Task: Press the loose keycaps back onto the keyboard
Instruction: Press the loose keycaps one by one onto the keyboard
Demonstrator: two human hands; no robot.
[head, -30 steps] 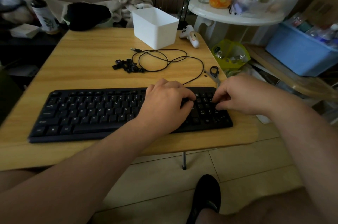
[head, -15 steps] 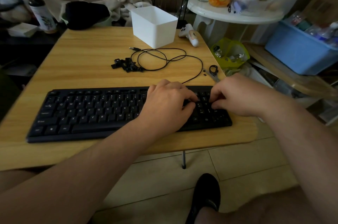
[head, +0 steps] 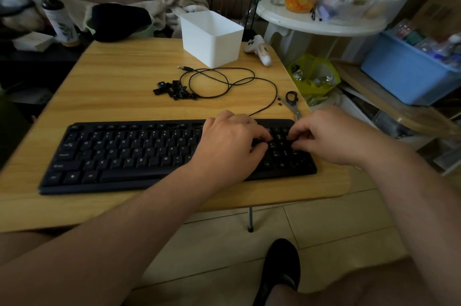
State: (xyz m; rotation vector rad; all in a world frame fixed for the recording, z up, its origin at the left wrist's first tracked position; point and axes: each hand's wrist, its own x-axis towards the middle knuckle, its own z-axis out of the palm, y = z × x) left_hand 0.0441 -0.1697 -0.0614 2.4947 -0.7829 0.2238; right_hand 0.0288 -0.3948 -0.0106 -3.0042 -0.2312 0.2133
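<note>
A long black plastic keyboard (head: 129, 153) lies flat on a light wooden table (head: 124, 86), close to the near edge. Both hands sit on its right end.

The left hand (head: 232, 142) rests over the keys just left of the number pad. Its fingers are curled down and its thumb points toward the other hand. The fingertips hide what is under them, so I cannot tell if it holds a keycap.

The right hand (head: 329, 137) is over the number pad. Its fingers are bent and bunched close together, with the tips down on the keys. I cannot tell if a small keycap is pinched there. The two hands are very near each other, almost touching.

Farther back on the table lies a little pile of loose black keycaps (head: 174, 89). It is well apart from the keyboard. A thin black cable (head: 224, 83) loops just beside the pile and runs down to the back edge of the keyboard.

A white plastic box (head: 212, 38) stands behind the cable. A small white controller (head: 259, 52) lies to its right. A little metal tool with a black ring handle (head: 291, 102) lies near the right edge of the table, and two tiny black bits are beside it.

A foot in a black shoe (head: 279, 270) is on the tiled floor below.
</note>
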